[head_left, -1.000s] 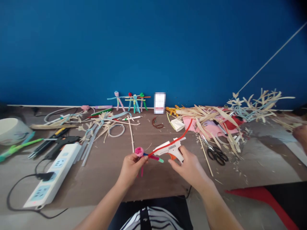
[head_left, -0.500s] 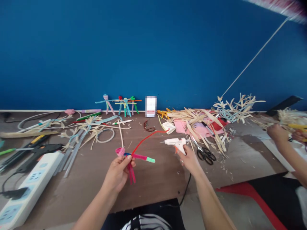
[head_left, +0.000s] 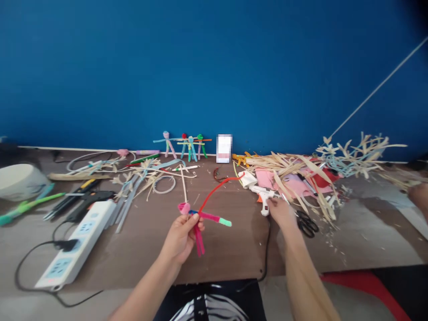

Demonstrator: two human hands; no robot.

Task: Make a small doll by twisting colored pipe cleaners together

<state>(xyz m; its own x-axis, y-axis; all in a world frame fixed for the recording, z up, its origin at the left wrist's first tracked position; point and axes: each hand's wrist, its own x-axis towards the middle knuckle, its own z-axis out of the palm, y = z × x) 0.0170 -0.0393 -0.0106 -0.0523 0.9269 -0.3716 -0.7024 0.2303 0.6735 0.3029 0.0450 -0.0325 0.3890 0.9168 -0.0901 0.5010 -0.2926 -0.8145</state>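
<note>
A pink pipe-cleaner figure (head_left: 209, 216) with a light green arm end is pinched between the thumb and fingers of my left hand (head_left: 182, 236). Its two magenta legs hang below the grip, and a long red pipe cleaner (head_left: 214, 191) curves from it up to the right. My right hand (head_left: 282, 214) has its fingers on the handle of a white glue gun (head_left: 263, 195), which rests at the table surface with its nozzle to the left. Beside that wrist lie black-handled scissors (head_left: 306, 223). A white crumpled piece (head_left: 248, 179) sits just behind the gun.
Several finished pipe-cleaner figures (head_left: 190, 149) lean on the blue wall beside a blurred white screen (head_left: 224, 148). Straw-like strips (head_left: 294, 165) pile up at right. A power strip (head_left: 78, 245), black glue gun (head_left: 90, 203) and clear sticks (head_left: 129, 203) lie left. Another person's hand (head_left: 419, 196) shows far right.
The view has turned left, so the scene sits farther right. The white glue gun has tilted and moved slightly away from the figure, its handle now more exposed. My left hand keeps its grip.
</note>
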